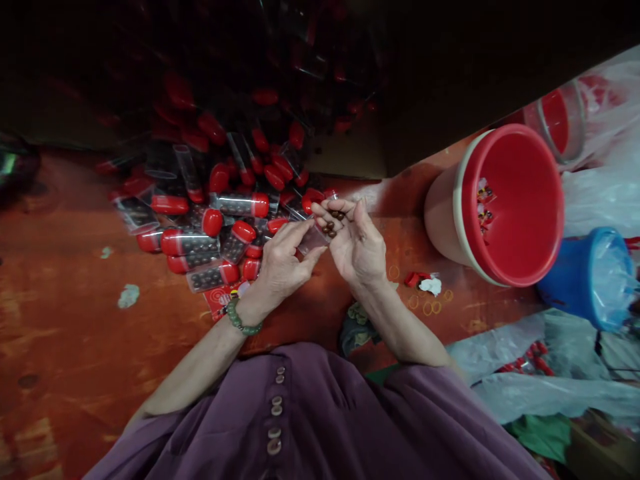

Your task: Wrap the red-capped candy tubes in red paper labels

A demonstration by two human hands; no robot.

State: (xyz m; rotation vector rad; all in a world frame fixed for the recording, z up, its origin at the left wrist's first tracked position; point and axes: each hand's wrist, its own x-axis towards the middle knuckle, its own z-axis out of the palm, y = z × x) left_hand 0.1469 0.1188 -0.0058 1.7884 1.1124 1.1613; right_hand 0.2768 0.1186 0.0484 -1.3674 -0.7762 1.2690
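Note:
My left hand (283,265), with a green bead bracelet (234,319) at the wrist, pinches a clear plastic tube (314,240) between thumb and fingers. Right beside it, my right hand (364,248) is cupped palm up, its fingers curled around several small brown balls (329,230). The tube's mouth lies close to the balls; whether it touches the palm I cannot tell. Left of my hands lies a heap of clear tubes with red caps (240,205), many filled with dark balls. A red printed card (216,303) sticks out under the heap near my left wrist.
A large dark box (350,157) opens over the heap, with more capped tubes inside. To the right stand a red basin (525,207) on a pale bucket (443,200) and a blue bucket (565,273). Yellow rubber bands (431,308) and a white scrap (431,286) lie on the reddish table (75,347).

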